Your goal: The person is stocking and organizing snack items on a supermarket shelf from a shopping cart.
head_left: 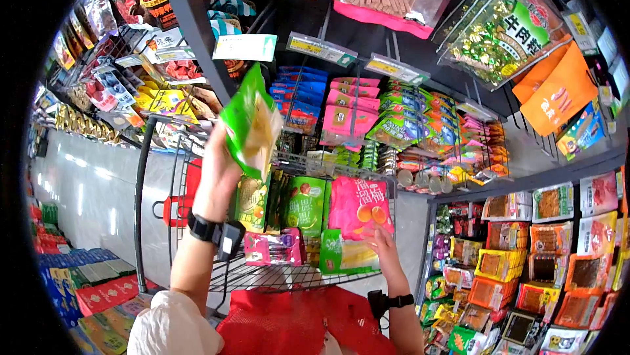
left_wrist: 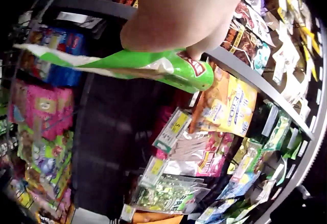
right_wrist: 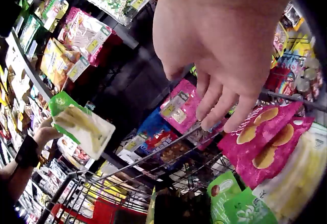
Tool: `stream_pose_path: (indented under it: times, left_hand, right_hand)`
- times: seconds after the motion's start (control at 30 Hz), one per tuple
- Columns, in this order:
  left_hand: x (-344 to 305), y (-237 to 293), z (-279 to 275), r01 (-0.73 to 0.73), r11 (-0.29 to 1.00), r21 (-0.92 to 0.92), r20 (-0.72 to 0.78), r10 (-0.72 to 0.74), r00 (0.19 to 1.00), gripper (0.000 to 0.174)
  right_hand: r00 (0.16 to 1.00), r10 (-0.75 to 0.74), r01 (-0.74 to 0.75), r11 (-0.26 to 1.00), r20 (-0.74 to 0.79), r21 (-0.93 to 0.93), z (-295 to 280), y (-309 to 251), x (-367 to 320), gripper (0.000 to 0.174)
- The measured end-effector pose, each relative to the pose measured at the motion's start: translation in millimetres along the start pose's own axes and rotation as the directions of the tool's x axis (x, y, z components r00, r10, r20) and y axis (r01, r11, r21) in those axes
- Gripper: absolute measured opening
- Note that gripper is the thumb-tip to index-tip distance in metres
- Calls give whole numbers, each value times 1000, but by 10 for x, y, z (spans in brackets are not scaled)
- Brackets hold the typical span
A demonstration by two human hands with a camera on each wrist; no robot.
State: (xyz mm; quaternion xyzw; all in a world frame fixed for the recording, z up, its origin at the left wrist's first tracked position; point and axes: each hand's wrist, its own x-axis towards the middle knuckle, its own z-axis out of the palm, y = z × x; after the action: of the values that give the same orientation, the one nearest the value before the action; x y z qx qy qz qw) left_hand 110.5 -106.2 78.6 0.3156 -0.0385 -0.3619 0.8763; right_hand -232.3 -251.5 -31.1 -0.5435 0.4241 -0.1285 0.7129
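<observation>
The green packet (head_left: 252, 122) is up in the air above the shopping cart (head_left: 140, 178), tilted, in front of the hanging snacks. The left hand (head_left: 220, 165) is clamped on its edge. The right hand (head_left: 387, 256) is loose, its fingers slightly apart, over the lower part of the pink packet (head_left: 359, 204); whether they touch it I cannot tell. Just below that, a green and white packet (head_left: 344, 254) lies in the cart, and left of it is a small pink pack (head_left: 272, 248). Behind these stand a dark green packet (head_left: 306, 204) and a yellow and green packet (head_left: 251, 201). Beyond the cart, blue bags (head_left: 298, 92) and pink bags (head_left: 351, 109) hang in rows under price tags (head_left: 321, 48). More packets fill the racks to the right, and a red cloth (head_left: 295, 322) is at the near side
</observation>
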Motion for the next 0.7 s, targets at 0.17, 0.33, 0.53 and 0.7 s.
stream_pose_path:
  times: [0.17, 0.33, 0.53, 0.7]
  left_hand:
    - [-586, -327, -39, 330, 944, 14, -16, -330, 944, 25]
    - [-1014, -359, 35, 512, 846, -148, 42, -512, 858, 36]
    - [-1654, -85, -629, 354, 908, 222, 48, -373, 927, 46]
    - [-2212, 486, -1225, 585, 692, 423, 127, -684, 718, 54]
  right_hand:
    - [964, -17, 28, 999, 266, -36, 411, 48, -167, 47]
    - [944, -63, 22, 991, 324, 129, 841, 52, -356, 50]
    - [975, -212, 213, 825, -63, 524, 1361, -209, -857, 29]
    - [886, -412, 347, 895, -215, -281, 1681, 27, -1134, 19]
